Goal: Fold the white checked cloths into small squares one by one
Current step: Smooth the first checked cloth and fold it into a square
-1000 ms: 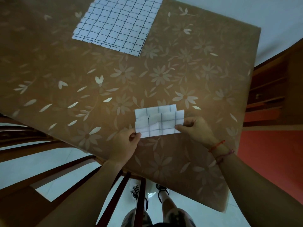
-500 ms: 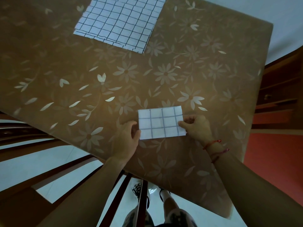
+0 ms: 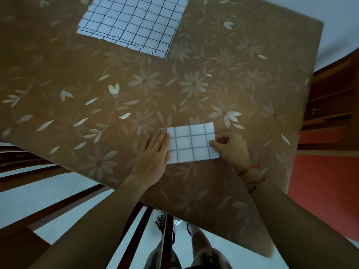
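Observation:
A small folded white checked cloth point(image 3: 191, 143) lies flat near the front edge of the table. My left hand point(image 3: 153, 154) lies flat with straight fingers, its fingertips pressing on the cloth's left edge. My right hand point(image 3: 231, 147) has curled fingers and pinches the cloth's right edge. A larger pile of white checked cloth point(image 3: 134, 22) lies spread at the far side of the table, apart from both hands.
The table wears a brown flowered tablecloth point(image 3: 194, 84). Dark wooden chair rails point(image 3: 58, 200) stand below the front edge at the left. Wooden furniture point(image 3: 330, 98) and a red floor point(image 3: 326, 183) lie to the right. My shoes point(image 3: 165, 224) show under the table.
The half-raised cloth flap has been laid down, so the cloth is a flat rectangle. My left hand went from pinching the left corner to lying flat on the left edge.

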